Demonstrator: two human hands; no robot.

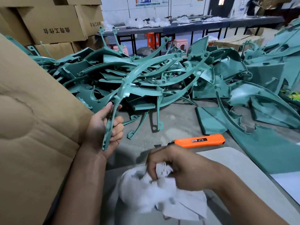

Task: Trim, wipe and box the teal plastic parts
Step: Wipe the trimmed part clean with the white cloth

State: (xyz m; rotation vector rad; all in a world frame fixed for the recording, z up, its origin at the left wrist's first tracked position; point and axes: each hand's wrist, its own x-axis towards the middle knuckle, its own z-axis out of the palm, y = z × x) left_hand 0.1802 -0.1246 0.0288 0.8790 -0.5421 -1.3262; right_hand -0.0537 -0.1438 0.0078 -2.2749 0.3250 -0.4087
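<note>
Right hand (175, 166) fingers bunching blurred white cloth (146, 189); left hand (105, 127) gripping curved teal part (123, 88)

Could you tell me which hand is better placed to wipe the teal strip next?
The right hand: its grip is on the white cloth, just below the teal strip. The left hand is occupied holding that strip up.

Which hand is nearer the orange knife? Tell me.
Right. The right hand, gripping the white cloth, sits just below the orange knife; the left hand, holding a teal strip, is farther left.
</note>
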